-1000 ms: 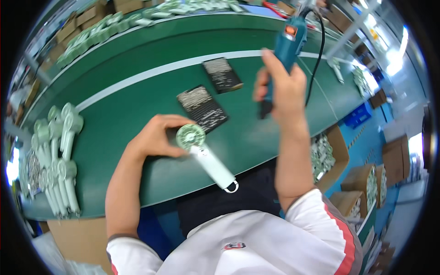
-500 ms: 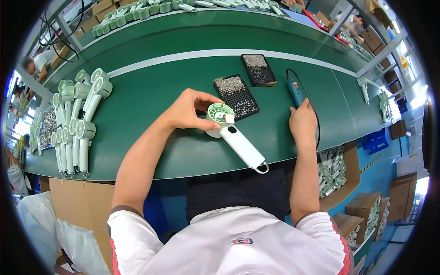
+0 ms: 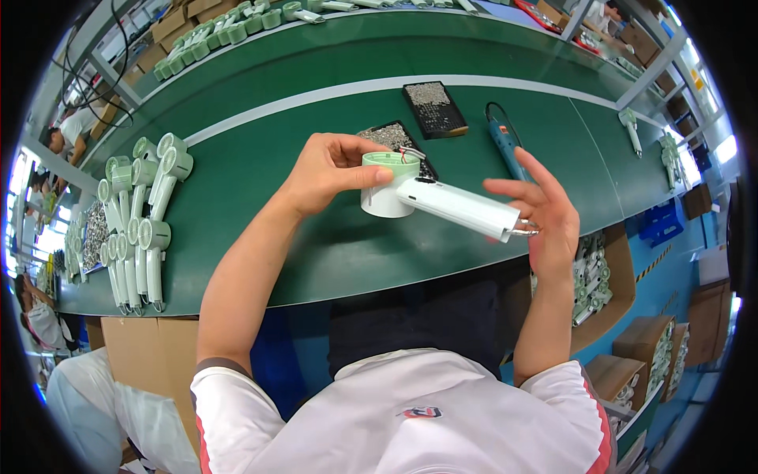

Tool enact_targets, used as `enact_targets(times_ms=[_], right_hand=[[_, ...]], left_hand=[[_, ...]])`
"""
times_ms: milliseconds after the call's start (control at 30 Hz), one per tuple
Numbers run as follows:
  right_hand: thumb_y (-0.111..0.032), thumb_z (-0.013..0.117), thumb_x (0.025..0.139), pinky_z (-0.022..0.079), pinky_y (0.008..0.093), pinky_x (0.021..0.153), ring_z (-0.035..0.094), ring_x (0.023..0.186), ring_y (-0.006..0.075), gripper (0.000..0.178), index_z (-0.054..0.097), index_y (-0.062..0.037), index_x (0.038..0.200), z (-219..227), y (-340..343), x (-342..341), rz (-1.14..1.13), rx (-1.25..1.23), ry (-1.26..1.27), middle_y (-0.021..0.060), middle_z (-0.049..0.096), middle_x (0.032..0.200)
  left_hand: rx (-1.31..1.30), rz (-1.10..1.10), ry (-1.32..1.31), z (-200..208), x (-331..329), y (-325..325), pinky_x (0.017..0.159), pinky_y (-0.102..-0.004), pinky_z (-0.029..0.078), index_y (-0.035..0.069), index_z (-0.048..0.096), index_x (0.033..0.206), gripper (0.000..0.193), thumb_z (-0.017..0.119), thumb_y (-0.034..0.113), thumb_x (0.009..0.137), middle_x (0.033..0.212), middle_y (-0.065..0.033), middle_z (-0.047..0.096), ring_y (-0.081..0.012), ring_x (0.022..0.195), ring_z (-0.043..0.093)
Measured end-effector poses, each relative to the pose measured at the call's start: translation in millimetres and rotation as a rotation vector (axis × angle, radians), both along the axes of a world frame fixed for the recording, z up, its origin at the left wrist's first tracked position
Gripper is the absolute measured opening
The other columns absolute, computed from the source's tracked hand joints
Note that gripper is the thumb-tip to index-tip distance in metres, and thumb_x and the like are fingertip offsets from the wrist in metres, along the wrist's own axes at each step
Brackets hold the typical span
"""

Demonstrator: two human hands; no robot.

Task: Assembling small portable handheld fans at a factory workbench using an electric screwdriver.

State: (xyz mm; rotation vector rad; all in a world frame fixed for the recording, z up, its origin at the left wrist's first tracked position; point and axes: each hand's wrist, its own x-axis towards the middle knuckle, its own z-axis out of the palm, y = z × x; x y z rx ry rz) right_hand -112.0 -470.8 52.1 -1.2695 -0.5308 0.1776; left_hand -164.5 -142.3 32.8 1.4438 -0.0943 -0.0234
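Observation:
My left hand grips the round head of a white and pale green handheld fan, thumb on the near side of its rim. The green opening faces up, and thin wires and a small light-coloured part stick out of it. The fan's handle slants toward the lower right and ends in a metal loop. Beside that loop is my right hand, fingers spread and gripping nothing; some fingertips are partly behind the handle's end. A blue electric screwdriver with a black cable lies on the green table beyond my right hand.
Two black screw trays, a farther tray and a nearer one, sit behind the fan. Several similar fans stand grouped at the left. At the lower right, a cardboard box holds more fan parts. Other people sit at the far left.
My right hand has left the screwdriver, moving nearer and opening beside the fan's handle. My left hand has tilted the fan, its handle swinging up toward the right.

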Motion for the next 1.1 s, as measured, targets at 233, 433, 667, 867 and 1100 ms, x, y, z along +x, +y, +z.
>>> enact_targets(times_ms=[233,433,667,867,1100], right_hand=[[0.004,0.075,0.091,0.066,0.0318,0.073,0.076,0.088,0.0252,0.043,0.061,0.0087,0.131,15,-3,-21,-0.006,-0.141,-0.055,0.0208,0.072,0.107],[-0.001,0.068,0.095,0.068,0.0408,0.069,0.077,0.084,0.0332,0.039,0.058,0.0146,0.129,5,-38,-5,-0.139,-0.007,-0.039,0.0288,0.072,0.105],[-0.001,0.071,0.093,0.067,0.0372,0.069,0.077,0.083,0.0319,0.043,0.059,0.0134,0.131,6,-92,4,-0.193,0.056,-0.001,0.0274,0.072,0.107],[-0.018,0.090,0.077,0.048,0.0329,0.065,0.064,0.073,0.0212,0.056,0.070,0.0037,0.125,3,-149,25,-0.126,-0.692,-0.412,0.0120,0.069,0.087],[-0.018,0.087,0.080,0.056,0.0358,0.082,0.073,0.090,0.0285,0.049,0.072,0.0030,0.122,-19,-216,98,-0.470,-0.734,-0.701,0.0179,0.074,0.102]], left_hand=[[0.021,0.107,0.031,9,10,-34,0.091,-0.0337,0.056,-0.008,0.072,0.119,0.046,0.087,0.013,0.081,0.106,-0.0138,0.076,-0.0186,0.101,0.071],[-0.157,-0.125,-0.148,18,15,-77,0.099,-0.0392,0.056,-0.007,0.054,0.145,0.082,0.092,0.004,0.073,0.134,-0.0147,0.066,-0.0217,0.119,0.066],[-0.047,-0.136,-0.018,30,44,-132,0.106,-0.0392,0.054,-0.005,0.042,0.154,0.098,0.092,-0.006,0.069,0.139,-0.0150,0.062,-0.0218,0.124,0.063],[0.142,-0.128,-0.316,10,65,-170,0.112,-0.0433,0.045,-0.007,0.043,0.153,0.104,0.096,0.002,0.064,0.136,-0.0191,0.064,-0.0258,0.126,0.062],[0.483,0.134,-0.629,-52,78,-194,0.069,-0.0291,0.054,-0.002,0.051,0.145,0.085,0.094,0.017,0.073,0.105,-0.0121,0.065,-0.0179,0.080,0.062]])
